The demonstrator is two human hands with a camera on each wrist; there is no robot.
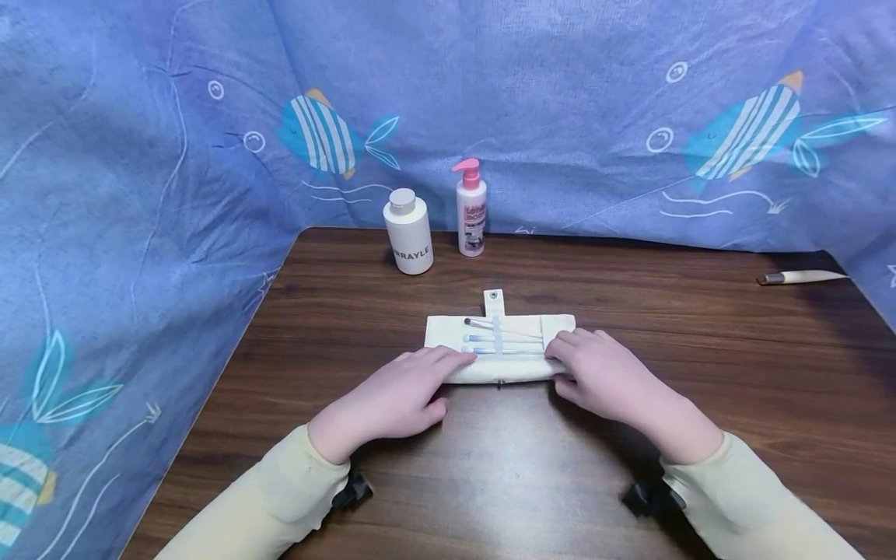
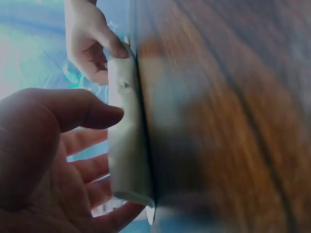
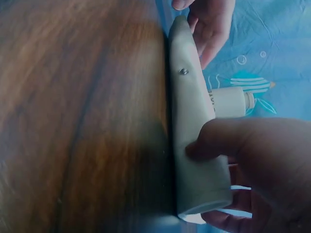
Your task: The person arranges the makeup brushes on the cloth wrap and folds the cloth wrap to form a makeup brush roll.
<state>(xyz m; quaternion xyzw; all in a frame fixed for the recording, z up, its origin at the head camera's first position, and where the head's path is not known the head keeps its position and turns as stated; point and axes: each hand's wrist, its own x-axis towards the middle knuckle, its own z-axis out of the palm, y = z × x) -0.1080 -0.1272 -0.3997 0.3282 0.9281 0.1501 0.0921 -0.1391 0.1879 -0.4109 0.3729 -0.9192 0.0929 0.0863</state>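
A white brush roll [image 1: 504, 371] lies on the table, its near side rolled up into a thick fold. Several slim makeup brushes [image 1: 514, 338] sit under a strap across its flat part, and a snap tab [image 1: 494, 299] sticks out at the far side. With fingers nearly straight, my left hand [image 1: 399, 393] touches the roll's left end; the thumb stands apart from the near edge. At the other end my right hand [image 1: 609, 377] grips the fold, fingers on top and thumb against the front. The right wrist view shows this thumb pressing the rolled fabric [image 3: 197, 179].
Behind the roll stand a white bottle [image 1: 410, 237] and a pump bottle [image 1: 471, 214] with a pink top. A loose brush [image 1: 805, 277] with a pale handle lies at the far right. A blue fish-print cloth [image 1: 532, 117] hangs along the back and sides of the wooden table [image 1: 490, 482].
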